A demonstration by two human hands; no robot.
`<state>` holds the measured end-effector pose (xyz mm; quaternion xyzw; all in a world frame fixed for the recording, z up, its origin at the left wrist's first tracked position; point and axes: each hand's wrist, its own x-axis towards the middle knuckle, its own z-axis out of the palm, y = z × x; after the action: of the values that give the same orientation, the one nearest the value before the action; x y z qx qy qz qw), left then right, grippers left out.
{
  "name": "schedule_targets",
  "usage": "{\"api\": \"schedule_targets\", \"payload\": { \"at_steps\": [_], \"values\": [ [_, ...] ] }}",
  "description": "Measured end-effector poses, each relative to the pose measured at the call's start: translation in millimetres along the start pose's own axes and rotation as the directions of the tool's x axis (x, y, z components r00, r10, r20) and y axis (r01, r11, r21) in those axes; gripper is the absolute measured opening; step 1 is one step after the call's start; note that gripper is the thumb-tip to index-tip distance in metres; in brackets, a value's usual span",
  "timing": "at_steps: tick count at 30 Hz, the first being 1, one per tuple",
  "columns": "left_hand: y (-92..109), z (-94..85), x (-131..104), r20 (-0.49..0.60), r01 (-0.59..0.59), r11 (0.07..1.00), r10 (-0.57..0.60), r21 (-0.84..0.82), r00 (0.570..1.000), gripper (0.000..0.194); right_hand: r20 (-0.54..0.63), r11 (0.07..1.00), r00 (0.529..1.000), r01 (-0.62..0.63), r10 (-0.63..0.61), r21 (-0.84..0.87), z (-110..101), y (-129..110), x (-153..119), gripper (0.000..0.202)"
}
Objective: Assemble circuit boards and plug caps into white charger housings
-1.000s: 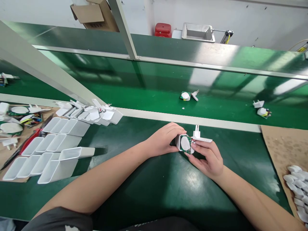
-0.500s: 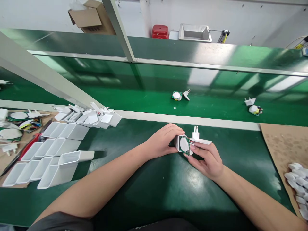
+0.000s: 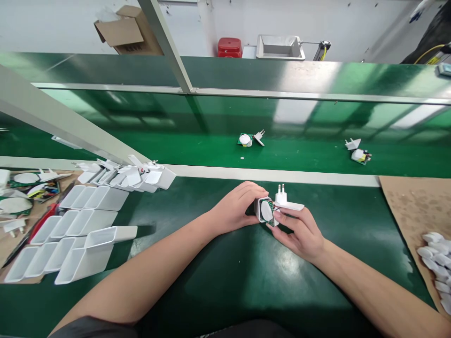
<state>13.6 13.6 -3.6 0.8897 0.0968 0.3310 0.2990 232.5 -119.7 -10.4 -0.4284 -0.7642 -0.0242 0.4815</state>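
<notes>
My left hand (image 3: 237, 206) is wrapped round a white plastic housing (image 3: 258, 210), whose open end faces right. A green circuit board with a round white pad (image 3: 267, 211) sits partly inside that opening. My right hand (image 3: 299, 233) pinches the board's outer end between thumb and fingers. Above my right fingers, a white plug cover (image 3: 287, 203) with two pins pointing up rests against them, joined to the board by wires. Left of my left arm stand rows of empty white housings (image 3: 84, 256). Behind them, filled housings with plug covers (image 3: 141, 176) lie in a row.
Two board-and-plug assemblies (image 3: 245, 139) (image 3: 360, 155) lie on the green belt beyond the pale rail (image 3: 282, 176). Cardboard at the right holds white parts (image 3: 439, 258). At the far left are circuit boards (image 3: 26, 178) and a red-handled tool (image 3: 44, 220). A slanted post (image 3: 70, 119) stands at the left.
The circuit board sits slightly deeper in the housing, and both hands are a little further left. The camera view has shifted slightly. A dark shape now shows at the top right.
</notes>
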Motion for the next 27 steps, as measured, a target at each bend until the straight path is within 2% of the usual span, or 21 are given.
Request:
{"api": "schedule_targets", "payload": {
  "at_steps": [11,27],
  "values": [
    [1.1,0.1,0.8,0.009,-0.004,1.0,0.004,0.028,1.0,0.057,0.034,1.0,0.999,-0.012,0.012,0.01,-0.5,1.3,0.6,0.07],
    [1.7,-1.9,0.9,0.029,0.028,1.0,-0.028,0.01,0.999,0.058,0.02,0.998,0.999,-0.04,0.039,0.05,-0.7,-2.1,10.4,0.072]
  ]
}}
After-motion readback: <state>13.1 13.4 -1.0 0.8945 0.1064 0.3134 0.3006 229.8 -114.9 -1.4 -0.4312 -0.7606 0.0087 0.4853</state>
